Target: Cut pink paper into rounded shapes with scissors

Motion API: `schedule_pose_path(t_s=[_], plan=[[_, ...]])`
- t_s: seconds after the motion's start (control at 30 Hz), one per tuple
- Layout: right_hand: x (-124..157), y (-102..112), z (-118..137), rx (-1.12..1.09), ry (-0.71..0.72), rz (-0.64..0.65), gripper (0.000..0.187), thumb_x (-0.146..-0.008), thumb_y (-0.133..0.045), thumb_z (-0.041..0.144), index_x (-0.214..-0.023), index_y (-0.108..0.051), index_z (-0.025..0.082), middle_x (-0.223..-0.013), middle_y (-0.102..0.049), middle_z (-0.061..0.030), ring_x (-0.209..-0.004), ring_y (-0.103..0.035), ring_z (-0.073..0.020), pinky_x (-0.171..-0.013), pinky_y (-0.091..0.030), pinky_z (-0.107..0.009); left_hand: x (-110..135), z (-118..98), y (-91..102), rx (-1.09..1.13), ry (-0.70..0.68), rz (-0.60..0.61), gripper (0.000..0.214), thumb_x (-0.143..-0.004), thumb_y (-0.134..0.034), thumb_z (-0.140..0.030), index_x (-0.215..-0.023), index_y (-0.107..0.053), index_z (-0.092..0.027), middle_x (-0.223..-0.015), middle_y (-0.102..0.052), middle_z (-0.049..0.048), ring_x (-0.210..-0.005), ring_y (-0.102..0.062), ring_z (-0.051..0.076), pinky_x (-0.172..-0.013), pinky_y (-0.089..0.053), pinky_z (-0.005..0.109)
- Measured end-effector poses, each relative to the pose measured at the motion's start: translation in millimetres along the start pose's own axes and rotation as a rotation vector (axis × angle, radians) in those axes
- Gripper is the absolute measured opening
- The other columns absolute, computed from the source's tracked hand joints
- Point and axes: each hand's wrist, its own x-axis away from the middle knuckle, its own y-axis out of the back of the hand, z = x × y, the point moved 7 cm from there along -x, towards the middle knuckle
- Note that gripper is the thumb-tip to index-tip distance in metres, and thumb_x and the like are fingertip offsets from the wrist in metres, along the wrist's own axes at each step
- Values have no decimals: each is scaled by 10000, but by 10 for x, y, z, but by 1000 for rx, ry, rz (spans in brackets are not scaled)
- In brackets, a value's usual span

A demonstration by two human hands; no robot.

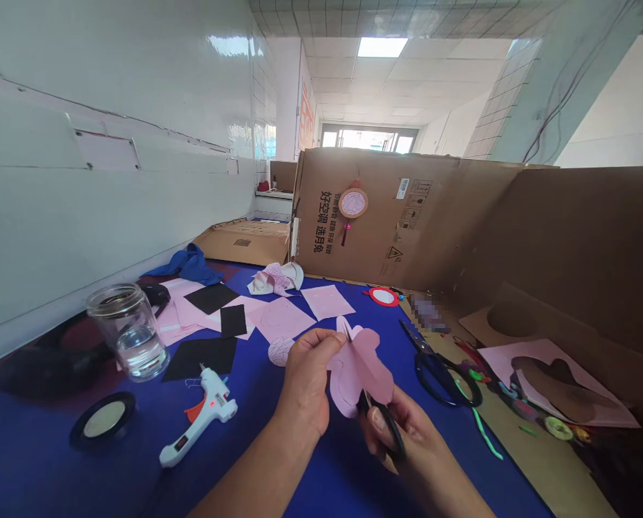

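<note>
Left hand [308, 378]: thumb and fingers pinched on the pink cut-out's upper edge.
Right hand [405, 430]: our fingers close round the scissors [395, 436].
Pink cut-out [344, 391]: right of the glue gun [213, 399]; probably light, limp, easily torn; we'd grip a broad lobe, clear of the blades.

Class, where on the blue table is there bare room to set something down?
Blue table shows bare between glue gun and left arm, between glue gun and black ring, and between right arm and green strip. Crowded: back left, with paper sheets and jar; right-side cardboard, with scraps.
</note>
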Motion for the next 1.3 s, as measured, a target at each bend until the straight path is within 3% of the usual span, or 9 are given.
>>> schedule_pose_path(t_s=[0.1,0.37,1.3], plan=[[-1,7,-9,-1,-4,-2,618,-900,-708,747,-1141,-579,193,-643,-482,59,-560,-292,-103,-508,-226,-252,-7,7,-1,9,2,2,356,-515,-906,-397,-670,-661,-189,-637,-645,12,-614,-554,155,-604,-419,291],[4,-47,84,22,5,-17,569,-902,-693,762,-904,-567,207,-640,-467,54,-566,-299,-98,-515,-239,-245,-1,-7,1,-3,-4,-8,334,-522,-895,-389,-671,-674,-188,-657,-668,27,-634,-582,169,-617,-426,295],[15,-67,83,16,-19,-26,567,-896,-703,760,-912,-578,207,-647,-468,51,-572,-302,-105,-524,-237,-252,-35,31,-6,21,18,42,340,-562,-890,-382,-716,-655,-192,-667,-663,25,-623,-580,169,-602,-413,294]])
